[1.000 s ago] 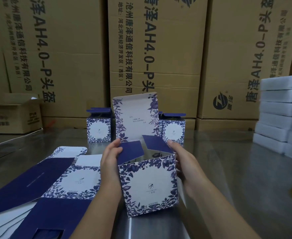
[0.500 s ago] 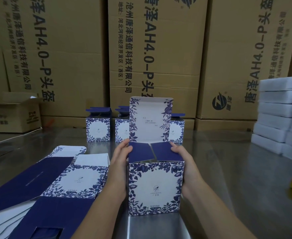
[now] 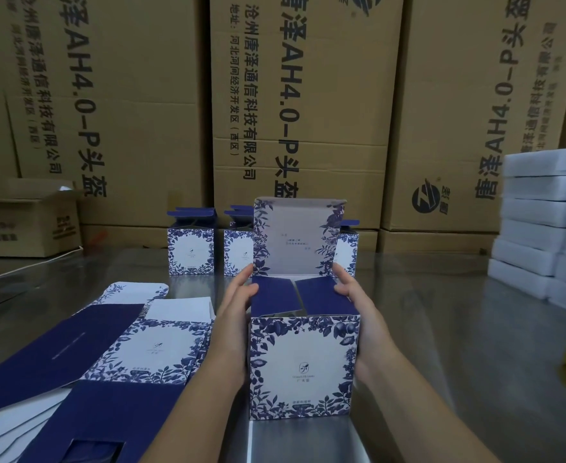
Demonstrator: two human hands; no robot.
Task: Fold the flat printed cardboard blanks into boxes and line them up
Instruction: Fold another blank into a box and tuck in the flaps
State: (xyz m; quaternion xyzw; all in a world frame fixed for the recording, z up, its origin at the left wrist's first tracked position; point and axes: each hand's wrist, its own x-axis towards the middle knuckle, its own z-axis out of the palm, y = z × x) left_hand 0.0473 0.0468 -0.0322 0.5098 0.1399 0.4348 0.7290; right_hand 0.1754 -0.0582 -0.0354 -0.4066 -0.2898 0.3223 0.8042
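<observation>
Navy-and-white box (image 3: 303, 365) sits upright on the steel counter (image 3: 442, 329) at about 6 o'clock, held between both hands. Left hand (image 3: 233, 325) is cupped round its 9 o'clock side and right hand (image 3: 363, 315) round the 3 o'clock side. The fingers (image 3: 241, 282) of both curl up to the top edge, and the thumbs press the two blue flaps (image 3: 271, 297) down. Neither hand has anything else in it. Flat blanks (image 3: 107, 345) are fanned out at 8 o'clock, just beside the left wrist.

What I'd worry about: the flaps aren't lying flat. There's a gap between them and they slope down into the box, while the lid (image 3: 296, 238) stands straight up at the back. If the thumbs let go before the lid comes over, I reckon the flaps spring up and the tuck tab snags on them or creases. Squeezing the sides too hard could bow the thin card too. The steel also looks slick, so a push from one side might skate the box.

Further out at 12 o'clock the done boxes (image 3: 190, 250) stand in a row, two of them partly hidden behind the lid. Sliding this one in carelessly could knock them out of line.
</observation>
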